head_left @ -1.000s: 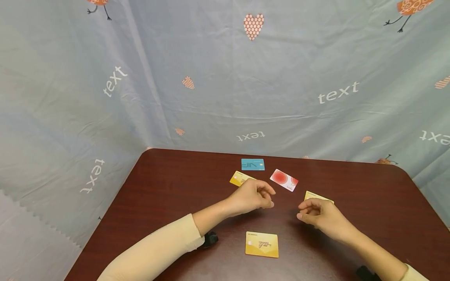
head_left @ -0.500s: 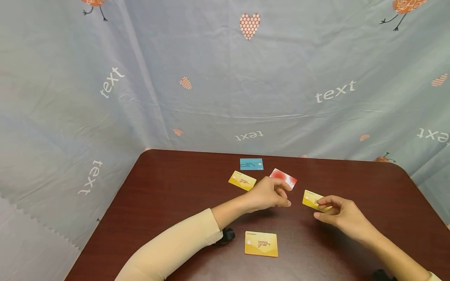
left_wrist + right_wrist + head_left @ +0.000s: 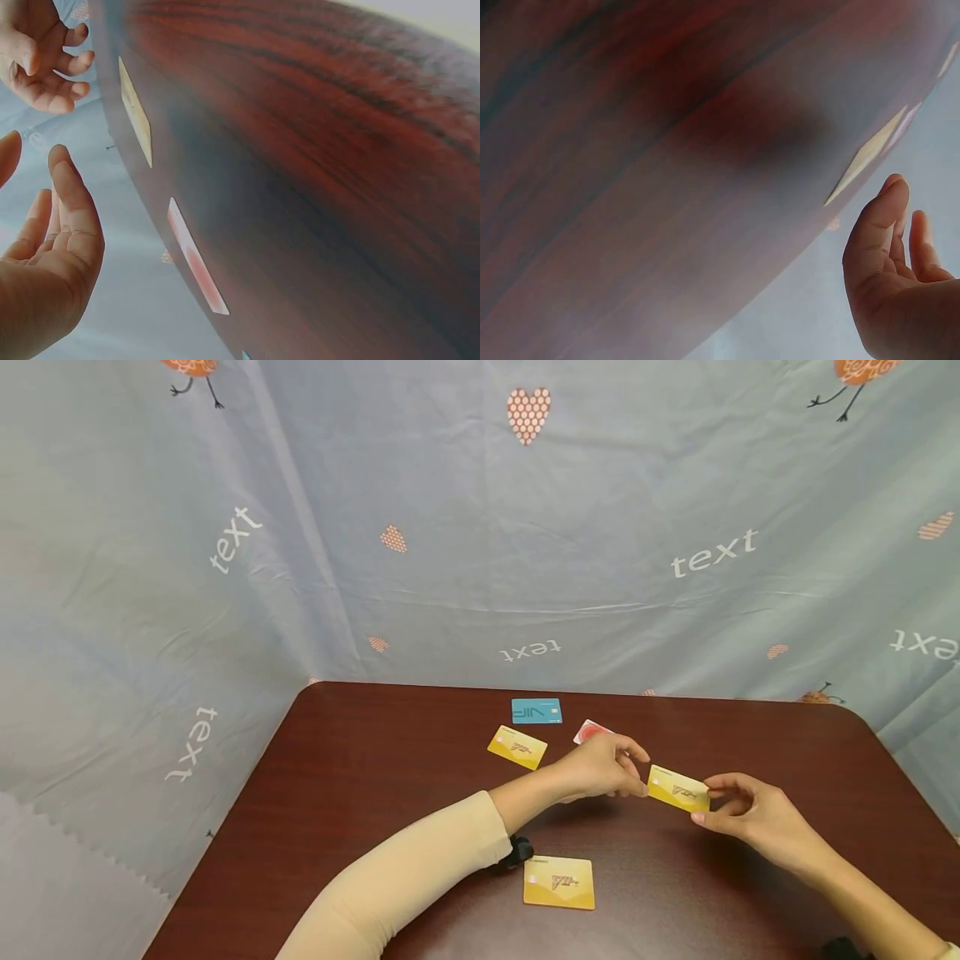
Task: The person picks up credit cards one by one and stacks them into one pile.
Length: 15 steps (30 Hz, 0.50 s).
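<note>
A yellow bank card [image 3: 678,789] lies flat on the table between the two hands. My left hand [image 3: 606,766] hovers at its left end, fingers loosely bent and holding nothing. At the right end is my right hand [image 3: 746,814], thumb and fingers apart, fingertips close over the card's edge. In the left wrist view both the left hand [image 3: 56,255] and the right hand [image 3: 46,56] appear beside the yellow card [image 3: 136,112], with nothing between their fingers. A red-and-white card [image 3: 590,730] is partly hidden behind the left hand.
A second yellow card [image 3: 517,747] and a teal card [image 3: 536,711] lie farther back on the dark wooden table [image 3: 360,760]. Another yellow card [image 3: 558,882] is at the front, near the left forearm. A patterned curtain [image 3: 450,568] hangs behind the table.
My left hand has moved right, past the back-left yellow card and over the red-and-white one, to the right-hand yellow card. My right hand has shifted right, uncovering that card.
</note>
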{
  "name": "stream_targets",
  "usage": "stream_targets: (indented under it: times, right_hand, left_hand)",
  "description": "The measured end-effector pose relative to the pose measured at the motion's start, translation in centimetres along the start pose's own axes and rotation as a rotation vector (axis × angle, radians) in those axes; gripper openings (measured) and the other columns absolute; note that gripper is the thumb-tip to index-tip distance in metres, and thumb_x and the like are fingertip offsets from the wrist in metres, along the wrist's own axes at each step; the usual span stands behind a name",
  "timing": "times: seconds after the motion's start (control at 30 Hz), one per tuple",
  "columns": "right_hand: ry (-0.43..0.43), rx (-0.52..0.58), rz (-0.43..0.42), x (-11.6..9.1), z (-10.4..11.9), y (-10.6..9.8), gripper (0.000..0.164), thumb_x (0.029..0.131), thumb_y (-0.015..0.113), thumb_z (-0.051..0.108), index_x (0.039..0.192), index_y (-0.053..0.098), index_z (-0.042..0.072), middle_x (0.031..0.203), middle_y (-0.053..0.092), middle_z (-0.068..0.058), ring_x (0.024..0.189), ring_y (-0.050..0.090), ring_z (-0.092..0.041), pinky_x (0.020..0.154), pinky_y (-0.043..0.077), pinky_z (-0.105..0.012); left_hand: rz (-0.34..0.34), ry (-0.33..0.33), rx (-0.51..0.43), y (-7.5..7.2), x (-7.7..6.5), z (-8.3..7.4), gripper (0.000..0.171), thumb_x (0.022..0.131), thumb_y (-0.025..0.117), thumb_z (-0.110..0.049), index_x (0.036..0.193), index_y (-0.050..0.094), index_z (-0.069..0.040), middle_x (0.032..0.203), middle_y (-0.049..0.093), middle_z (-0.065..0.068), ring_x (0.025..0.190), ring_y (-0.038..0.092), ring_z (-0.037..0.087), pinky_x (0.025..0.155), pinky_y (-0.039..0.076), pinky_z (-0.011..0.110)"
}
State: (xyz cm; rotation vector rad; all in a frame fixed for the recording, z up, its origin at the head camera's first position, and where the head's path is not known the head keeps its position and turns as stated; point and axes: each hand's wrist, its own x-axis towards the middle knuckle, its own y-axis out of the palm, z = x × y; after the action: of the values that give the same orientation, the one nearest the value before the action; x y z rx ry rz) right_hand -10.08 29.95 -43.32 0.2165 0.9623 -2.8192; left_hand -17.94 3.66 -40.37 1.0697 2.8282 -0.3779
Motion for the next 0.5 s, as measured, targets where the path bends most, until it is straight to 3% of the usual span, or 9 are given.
stream_targets:
  times: [0.2,0.5]
  right_hand:
    - [0.014,-0.030,-0.004,0.6,-1.1,-0.8,0.071,0.091,0.084,0.035,0.141,0.054,-0.005,0.131,0.063,-0.021,0.092,0.066,-0.021,0.073,0.056,-0.031]
    - [0.034,-0.056,0.030,1.5,-2.0,-1.8,0.078,0.091,0.083,0.035,0.145,0.048,-0.008,0.134,0.057,-0.026,0.092,0.062,-0.023,0.068,0.054,-0.033]
  left_hand:
    - [-0.028,-0.033,-0.002,0.4,1.6,0.5,0.046,0.082,0.081,0.009,0.125,0.064,0.009,0.070,0.065,0.003,0.060,0.057,0.016,0.056,0.049,0.025]
    - [-0.053,-0.089,0.108,1.2,3.7,0.9,0.049,0.082,0.084,0.006,0.128,0.066,0.004,0.071,0.068,0.003,0.059,0.060,0.018,0.054,0.048,0.026]
